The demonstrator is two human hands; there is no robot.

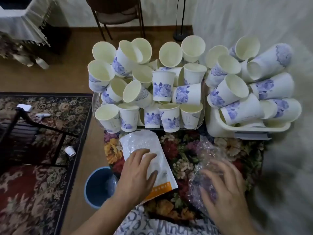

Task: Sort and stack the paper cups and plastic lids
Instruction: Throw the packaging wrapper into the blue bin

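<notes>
Several white paper cups with blue flower prints (pixel 161 89) lie jumbled on a clear tray (pixel 201 119) at the middle. Another heap of the same cups (pixel 254 92) fills a white plastic basket (pixel 218 128) at the right. My left hand (pixel 137 173) rests with spread fingers on a white plastic pouch with an orange band (pixel 162 170). My right hand (pixel 223 187) is blurred and lies with spread fingers on a crumpled clear plastic bag (pixel 208 153). Both lie on a flowered cloth (pixel 183 155). I see no lids.
A blue bucket (pixel 100 185) stands on the floor left of the cloth. One small cup (pixel 70 150) lies on the patterned carpet, near a dark frame (pixel 33 126). A chair (pixel 118 16) and a lamp base (pixel 180 35) stand behind the cups.
</notes>
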